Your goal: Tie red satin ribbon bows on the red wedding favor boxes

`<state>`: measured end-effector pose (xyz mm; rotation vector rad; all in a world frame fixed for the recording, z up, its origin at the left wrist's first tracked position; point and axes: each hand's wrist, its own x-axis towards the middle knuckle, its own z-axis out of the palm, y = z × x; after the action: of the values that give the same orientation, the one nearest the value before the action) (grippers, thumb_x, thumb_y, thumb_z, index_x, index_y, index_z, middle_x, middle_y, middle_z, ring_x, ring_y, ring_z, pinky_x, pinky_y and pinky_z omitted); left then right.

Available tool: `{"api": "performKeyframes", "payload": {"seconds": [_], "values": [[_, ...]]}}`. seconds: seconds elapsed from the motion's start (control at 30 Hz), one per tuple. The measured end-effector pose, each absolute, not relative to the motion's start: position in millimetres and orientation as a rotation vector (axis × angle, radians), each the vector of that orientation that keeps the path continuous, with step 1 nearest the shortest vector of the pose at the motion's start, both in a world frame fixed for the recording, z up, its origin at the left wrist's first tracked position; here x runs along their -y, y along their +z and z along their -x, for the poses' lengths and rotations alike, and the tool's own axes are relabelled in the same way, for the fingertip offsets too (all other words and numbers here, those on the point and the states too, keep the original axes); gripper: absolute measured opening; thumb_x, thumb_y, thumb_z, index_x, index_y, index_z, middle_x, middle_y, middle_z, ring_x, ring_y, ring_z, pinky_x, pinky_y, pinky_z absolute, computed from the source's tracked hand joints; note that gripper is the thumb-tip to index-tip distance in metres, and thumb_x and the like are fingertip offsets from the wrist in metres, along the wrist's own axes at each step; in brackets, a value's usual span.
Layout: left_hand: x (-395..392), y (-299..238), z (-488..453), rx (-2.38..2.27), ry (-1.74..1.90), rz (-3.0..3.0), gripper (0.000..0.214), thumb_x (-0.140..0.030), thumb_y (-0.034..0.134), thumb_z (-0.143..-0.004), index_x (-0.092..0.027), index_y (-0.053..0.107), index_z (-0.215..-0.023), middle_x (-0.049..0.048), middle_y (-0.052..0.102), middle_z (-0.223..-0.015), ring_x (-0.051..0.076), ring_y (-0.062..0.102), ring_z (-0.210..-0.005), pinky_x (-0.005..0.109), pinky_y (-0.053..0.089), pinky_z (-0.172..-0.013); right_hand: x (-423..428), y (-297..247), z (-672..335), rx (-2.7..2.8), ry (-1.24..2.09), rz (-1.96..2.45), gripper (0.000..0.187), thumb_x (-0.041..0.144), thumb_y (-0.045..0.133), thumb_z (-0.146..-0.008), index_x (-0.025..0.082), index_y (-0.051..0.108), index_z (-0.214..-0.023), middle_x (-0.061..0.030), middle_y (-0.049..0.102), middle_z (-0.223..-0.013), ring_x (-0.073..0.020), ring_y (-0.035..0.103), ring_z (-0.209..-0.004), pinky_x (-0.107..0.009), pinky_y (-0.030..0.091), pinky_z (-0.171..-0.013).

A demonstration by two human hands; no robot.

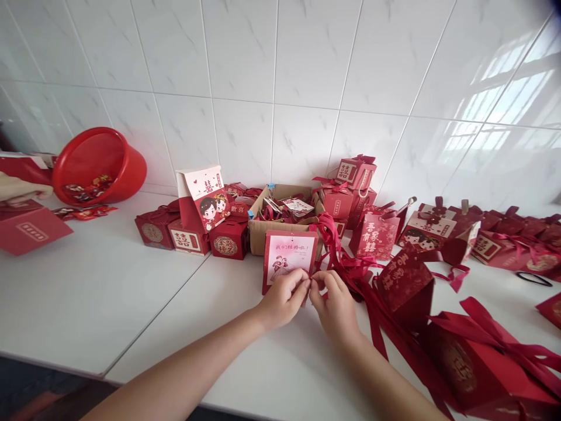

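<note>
My left hand and my right hand meet over the white counter, fingertips pinched together on a piece of dark red ribbon. The ribbon runs up and right into a loose tangle of red ribbon. Just behind my hands a red gift box with a pink picture panel stands upright; my left fingers overlap its lower edge. Behind it sits an open cardboard box holding ribbons and tags.
Several small red gift boxes stand left of the cardboard box, more stacked behind right. Red boxes and bags with ribbons crowd the right side. A tipped red basin with candies lies far left by a flat red box.
</note>
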<state>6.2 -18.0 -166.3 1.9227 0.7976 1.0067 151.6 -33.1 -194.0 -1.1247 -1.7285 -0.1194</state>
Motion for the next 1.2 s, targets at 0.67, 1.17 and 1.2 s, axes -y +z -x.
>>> {"api": "performKeyframes", "payload": {"seconds": [0.67, 1.17, 1.2], "values": [[9.1, -168.4, -2.9, -0.682, 0.931, -1.678, 0.035, -0.049, 0.051, -0.088, -0.016, 0.053, -0.078, -0.0022, 0.051, -0.057, 0.010, 0.048, -0.050, 0.023, 0.040, -0.049, 37.7, -182.3, -155.2, 1.730, 0.028, 1.040, 0.011, 0.023, 0.050, -0.090, 0.018, 0.060, -0.090, -0.0053, 0.061, -0.081, -0.0156, 0.059, -0.072, -0.027, 0.048, -0.061], [14.2, -165.1, -0.4, -0.872, 0.974, -2.159, 0.021, -0.026, 0.038, -0.094, -0.020, 0.053, -0.080, -0.0002, 0.054, -0.064, 0.015, 0.049, -0.059, 0.026, 0.038, -0.058, 35.4, -185.5, -157.4, 1.677, 0.107, 1.099, 0.015, 0.030, 0.055, -0.088, 0.019, 0.062, -0.080, -0.0036, 0.061, -0.074, -0.0145, 0.058, -0.064, -0.025, 0.048, -0.054], [14.2, -164.9, -0.4, -0.879, 0.984, -2.183, 0.021, -0.025, 0.038, -0.093, -0.020, 0.051, -0.078, -0.0002, 0.055, -0.064, 0.015, 0.049, -0.059, 0.026, 0.038, -0.059, 35.1, -185.3, -157.7, 1.689, 0.079, 1.095, 0.015, 0.030, 0.056, -0.088, 0.019, 0.062, -0.079, -0.0035, 0.062, -0.073, -0.0145, 0.058, -0.063, -0.025, 0.047, -0.054]]}}
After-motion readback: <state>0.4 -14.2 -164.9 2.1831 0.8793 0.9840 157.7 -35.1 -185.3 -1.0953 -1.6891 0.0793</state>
